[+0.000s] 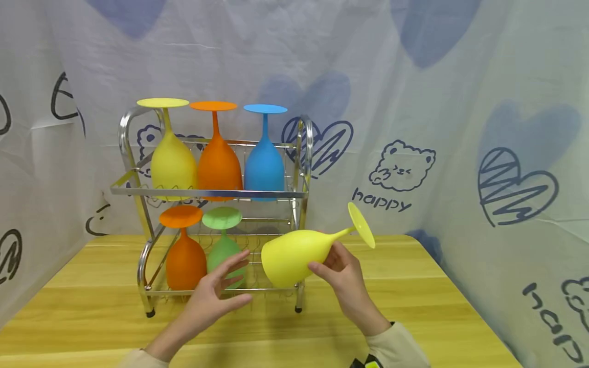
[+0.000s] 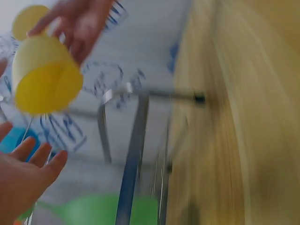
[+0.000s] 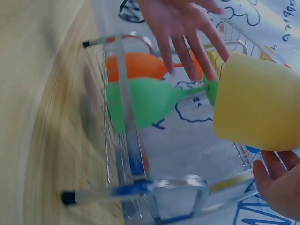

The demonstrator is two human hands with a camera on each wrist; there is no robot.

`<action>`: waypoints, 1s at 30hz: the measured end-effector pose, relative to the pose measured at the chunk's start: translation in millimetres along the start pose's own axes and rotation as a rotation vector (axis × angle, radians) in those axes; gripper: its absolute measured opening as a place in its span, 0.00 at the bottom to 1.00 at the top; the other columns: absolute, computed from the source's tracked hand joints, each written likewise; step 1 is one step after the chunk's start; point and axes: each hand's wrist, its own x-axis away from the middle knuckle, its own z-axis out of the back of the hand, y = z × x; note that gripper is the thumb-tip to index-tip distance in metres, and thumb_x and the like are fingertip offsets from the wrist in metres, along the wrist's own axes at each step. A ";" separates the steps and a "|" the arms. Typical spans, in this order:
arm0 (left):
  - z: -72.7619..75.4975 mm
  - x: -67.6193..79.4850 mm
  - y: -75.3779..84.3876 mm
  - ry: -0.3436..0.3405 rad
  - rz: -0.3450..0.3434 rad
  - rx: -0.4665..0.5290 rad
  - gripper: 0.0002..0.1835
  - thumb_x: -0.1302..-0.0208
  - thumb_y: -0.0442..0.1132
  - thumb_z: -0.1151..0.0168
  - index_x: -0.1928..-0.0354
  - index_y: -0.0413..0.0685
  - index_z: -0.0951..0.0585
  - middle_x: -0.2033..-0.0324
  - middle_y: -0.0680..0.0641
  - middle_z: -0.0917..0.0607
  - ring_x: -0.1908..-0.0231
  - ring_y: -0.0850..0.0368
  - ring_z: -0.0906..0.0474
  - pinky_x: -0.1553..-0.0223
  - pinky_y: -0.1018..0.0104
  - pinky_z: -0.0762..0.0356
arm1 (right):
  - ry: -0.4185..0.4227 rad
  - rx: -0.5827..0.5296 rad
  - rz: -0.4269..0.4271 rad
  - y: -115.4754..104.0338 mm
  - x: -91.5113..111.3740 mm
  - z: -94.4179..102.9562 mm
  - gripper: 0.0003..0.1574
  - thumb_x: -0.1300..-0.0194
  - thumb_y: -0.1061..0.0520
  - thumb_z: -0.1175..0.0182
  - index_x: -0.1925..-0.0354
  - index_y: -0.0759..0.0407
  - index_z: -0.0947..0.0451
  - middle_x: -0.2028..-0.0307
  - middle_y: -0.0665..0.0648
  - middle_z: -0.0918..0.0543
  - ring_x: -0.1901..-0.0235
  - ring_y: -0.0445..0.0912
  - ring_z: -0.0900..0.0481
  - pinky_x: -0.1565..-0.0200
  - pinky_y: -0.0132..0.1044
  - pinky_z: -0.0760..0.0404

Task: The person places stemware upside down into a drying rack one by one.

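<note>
A yellow goblet lies tilted on its side in the air, its mouth to the left and its round foot up at the right. My right hand grips it where the bowl narrows to the stem. With fingers spread, my left hand hovers left of the goblet's mouth, in front of the green goblet; it holds nothing. In the left wrist view the goblet's open mouth faces the left palm. Beside the green goblet an orange goblet stands upside down on the rack's lower tier.
A two-tier metal rack stands on the wooden table. Its upper tier carries upside-down yellow, orange and blue goblets. The lower tier's right part shows bare wire. A printed cloth hangs behind.
</note>
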 end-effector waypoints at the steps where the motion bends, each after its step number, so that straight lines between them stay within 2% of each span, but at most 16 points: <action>1: 8.8 5.9 -0.3 -0.002 -0.005 -0.065 0.36 0.40 0.29 0.34 0.30 0.41 0.36 0.34 0.39 0.33 0.37 0.61 0.34 0.43 0.70 0.29 | -0.003 0.040 0.011 -0.7 -0.6 0.7 0.37 0.39 0.66 0.35 0.33 0.60 0.34 0.45 0.60 0.22 0.48 0.50 0.22 0.48 0.40 0.20; 3: 26.8 18.4 -0.3 0.018 0.007 -0.171 0.35 0.41 0.30 0.33 0.31 0.42 0.33 0.35 0.43 0.31 0.40 0.70 0.34 0.45 0.74 0.29 | -0.005 0.121 0.052 -1.3 -2.1 1.7 0.37 0.40 0.66 0.34 0.34 0.60 0.32 0.44 0.60 0.22 0.47 0.50 0.23 0.46 0.40 0.22; 5: 44.4 30.7 0.6 0.057 0.038 -0.242 0.34 0.40 0.31 0.33 0.32 0.43 0.32 0.35 0.48 0.31 0.42 0.75 0.34 0.46 0.77 0.30 | -0.004 0.205 0.113 -0.8 -4.2 1.8 0.34 0.41 0.67 0.34 0.36 0.62 0.30 0.43 0.61 0.22 0.46 0.50 0.23 0.44 0.41 0.23; 9: 78.5 49.2 2.1 0.153 0.076 -0.362 0.30 0.38 0.31 0.35 0.33 0.39 0.32 0.35 0.56 0.32 0.44 0.78 0.34 0.48 0.83 0.31 | 0.020 0.364 0.199 3.1 -9.2 -1.0 0.35 0.43 0.66 0.31 0.38 0.65 0.29 0.41 0.62 0.24 0.45 0.53 0.24 0.42 0.46 0.25; 12: 99.7 54.5 3.6 0.218 0.086 -0.399 0.27 0.35 0.30 0.38 0.34 0.37 0.31 0.37 0.62 0.32 0.45 0.78 0.33 0.51 0.84 0.29 | 0.047 0.445 0.216 5.5 -11.3 -4.3 0.41 0.46 0.65 0.29 0.35 0.65 0.32 0.41 0.61 0.24 0.44 0.55 0.25 0.42 0.49 0.25; 16: 122.9 55.9 2.4 0.322 0.191 -0.398 0.26 0.30 0.35 0.42 0.32 0.45 0.31 0.46 0.72 0.29 0.53 0.82 0.29 0.58 0.85 0.26 | 0.044 0.470 0.214 6.9 -13.6 -9.7 0.41 0.46 0.63 0.28 0.36 0.61 0.31 0.43 0.58 0.22 0.42 0.53 0.26 0.41 0.53 0.28; 18: 133.0 56.3 -1.6 0.373 0.282 -0.414 0.27 0.29 0.41 0.44 0.30 0.51 0.33 0.49 0.73 0.29 0.57 0.84 0.29 0.62 0.86 0.27 | 0.030 0.469 0.214 7.8 -15.0 -12.5 0.38 0.46 0.62 0.28 0.38 0.60 0.29 0.44 0.57 0.22 0.43 0.52 0.26 0.41 0.53 0.28; 19: 137.5 56.1 -4.6 0.398 0.325 -0.429 0.27 0.28 0.44 0.45 0.29 0.53 0.34 0.50 0.73 0.29 0.58 0.85 0.31 0.63 0.87 0.29 | 0.021 0.472 0.217 8.4 -16.0 -14.0 0.37 0.46 0.61 0.27 0.39 0.59 0.28 0.45 0.56 0.22 0.43 0.51 0.26 0.41 0.52 0.28; 21: 144.6 55.5 -11.3 0.426 0.405 -0.464 0.30 0.27 0.49 0.48 0.27 0.53 0.38 0.44 0.64 0.26 0.54 0.82 0.32 0.60 0.88 0.31 | 0.003 0.482 0.233 10.3 -18.1 -16.7 0.36 0.46 0.60 0.27 0.39 0.59 0.28 0.45 0.55 0.22 0.43 0.50 0.26 0.41 0.50 0.27; 24: 151.5 54.0 -21.6 0.417 0.511 -0.448 0.33 0.25 0.54 0.56 0.25 0.49 0.46 0.32 0.46 0.35 0.41 0.70 0.35 0.44 0.79 0.33 | -0.027 0.495 0.284 12.7 -21.9 -20.8 0.38 0.47 0.60 0.26 0.38 0.57 0.28 0.45 0.56 0.23 0.43 0.49 0.26 0.43 0.48 0.25; 26: 154.2 52.7 -28.6 0.396 0.534 -0.416 0.33 0.24 0.52 0.60 0.24 0.45 0.50 0.28 0.37 0.45 0.35 0.63 0.41 0.37 0.72 0.38 | -0.045 0.498 0.324 15.1 -25.3 -23.2 0.41 0.48 0.61 0.26 0.37 0.57 0.30 0.44 0.56 0.23 0.43 0.49 0.27 0.43 0.48 0.25; 28: 155.7 51.6 -35.2 0.383 0.530 -0.357 0.32 0.22 0.49 0.63 0.24 0.42 0.53 0.27 0.37 0.50 0.34 0.63 0.41 0.36 0.68 0.36 | -0.059 0.508 0.365 17.2 -28.7 -25.4 0.43 0.48 0.62 0.26 0.35 0.57 0.32 0.43 0.56 0.24 0.42 0.50 0.27 0.42 0.49 0.26; 30: 156.6 49.9 -40.5 0.381 0.499 -0.311 0.31 0.22 0.46 0.64 0.25 0.39 0.54 0.27 0.36 0.50 0.39 0.68 0.37 0.42 0.78 0.33 | -0.070 0.537 0.402 19.0 -31.8 -27.4 0.46 0.49 0.62 0.25 0.34 0.57 0.34 0.41 0.56 0.25 0.40 0.50 0.29 0.41 0.50 0.27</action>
